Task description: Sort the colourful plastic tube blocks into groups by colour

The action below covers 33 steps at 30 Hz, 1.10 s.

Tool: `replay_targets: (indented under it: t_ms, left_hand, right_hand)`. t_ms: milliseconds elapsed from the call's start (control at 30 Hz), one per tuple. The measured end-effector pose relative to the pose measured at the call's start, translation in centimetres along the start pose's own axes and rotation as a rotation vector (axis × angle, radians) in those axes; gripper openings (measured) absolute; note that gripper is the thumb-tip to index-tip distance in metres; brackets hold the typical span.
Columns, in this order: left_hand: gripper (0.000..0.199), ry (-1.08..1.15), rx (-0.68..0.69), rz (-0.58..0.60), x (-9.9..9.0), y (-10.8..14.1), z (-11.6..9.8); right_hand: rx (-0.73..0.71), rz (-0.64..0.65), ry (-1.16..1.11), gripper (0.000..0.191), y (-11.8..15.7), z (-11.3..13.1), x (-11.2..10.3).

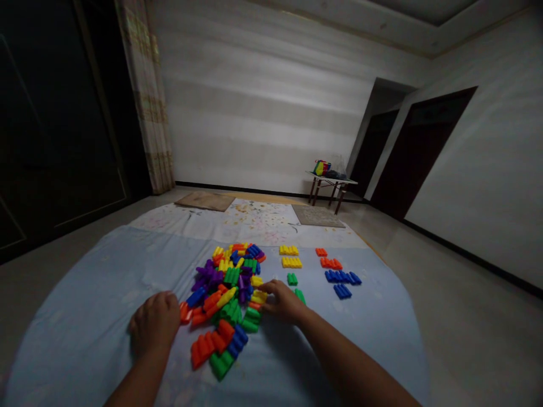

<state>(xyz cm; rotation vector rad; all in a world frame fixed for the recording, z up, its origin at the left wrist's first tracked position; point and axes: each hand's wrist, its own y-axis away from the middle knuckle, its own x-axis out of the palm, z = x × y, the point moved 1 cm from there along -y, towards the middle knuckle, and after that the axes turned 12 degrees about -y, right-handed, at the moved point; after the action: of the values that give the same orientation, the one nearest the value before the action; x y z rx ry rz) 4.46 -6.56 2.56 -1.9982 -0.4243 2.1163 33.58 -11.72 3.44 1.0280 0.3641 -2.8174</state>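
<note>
A heap of bullet-shaped plastic toy blocks (232, 277) in purple, orange, yellow, green and blue lies on the blue cloth, many joined side by side in short rows. At its right edge, my right hand (282, 302) has its thumb and fingers around a yellow block (258, 297). My left hand (155, 322) rests palm down on the cloth, left of the heap, its fingers curled. An orange block (185, 312) lies just beside those fingers. The underside of that hand is hidden.
Right of the heap lie yellow rows (291, 262), green pieces (292, 279), orange rows (331, 263) and blue rows (343, 277), grouped by colour. Two mats (206, 200) lie at the far edge of the cloth-covered surface (106, 282). A small table (331, 178) with bags stands beyond.
</note>
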Motion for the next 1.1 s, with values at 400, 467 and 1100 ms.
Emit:
replay_targets:
  t_ms: [400, 467, 1100]
  left_hand:
    - [0.031, -0.135, 0.007, 0.007, -0.5, 0.2, -0.2]
    - [0.032, -0.17, 0.035, 0.004, -0.4, 0.3, -0.2]
    - [0.034, -0.24, 0.079, -0.004, 0.5, 0.3, -0.1]
  right_hand:
    - [0.046, -0.034, -0.046, 0.03, 1.0, 0.1, 0.1]
    - [0.042, -0.036, -0.063, 0.029, 1.0, 0.1, 0.1]
    - [0.046, -0.071, -0.026, 0.043, 7.5, 1.6, 0.5]
